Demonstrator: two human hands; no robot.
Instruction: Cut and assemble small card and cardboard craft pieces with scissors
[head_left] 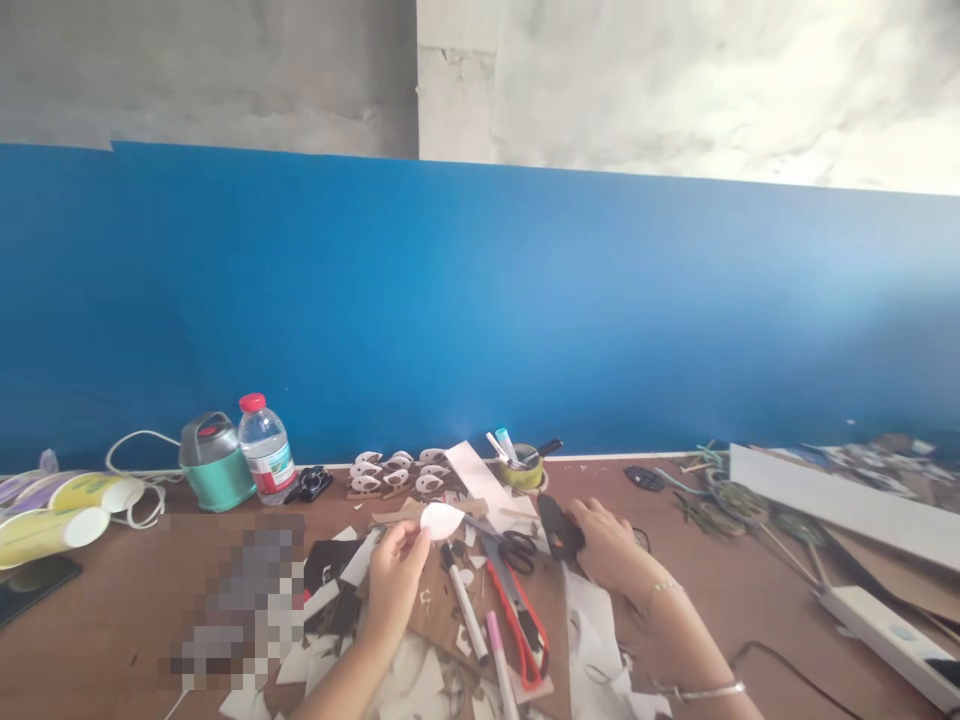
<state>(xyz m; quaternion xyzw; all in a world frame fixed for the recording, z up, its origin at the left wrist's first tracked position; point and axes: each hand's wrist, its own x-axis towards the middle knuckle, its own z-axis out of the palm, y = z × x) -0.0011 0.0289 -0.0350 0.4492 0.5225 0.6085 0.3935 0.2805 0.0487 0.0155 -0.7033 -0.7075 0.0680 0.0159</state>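
My left hand (401,565) pinches a small white drop-shaped paper piece (441,521) between thumb and fingers, above the cluttered middle of the table. My right hand (604,540) is wrapped round a dark, elongated hand tool (555,528), its exact kind partly hidden by the fingers. Between the hands lie red-handled scissors (519,625), smaller black-handled scissors (516,550), a white marker with black ends (466,605) and a pink-capped marker (501,660). They rest on a brown cardboard sheet (442,622) among white paper scraps (409,670).
Several white eye-shaped cutouts (394,470) stand behind my left hand. Farther back are a green tape roll (521,470) holding pens, a water bottle (268,455) and a teal device (217,475). Paper cups (56,535) lie left; a power strip (889,640) and a white board (840,505) lie right.
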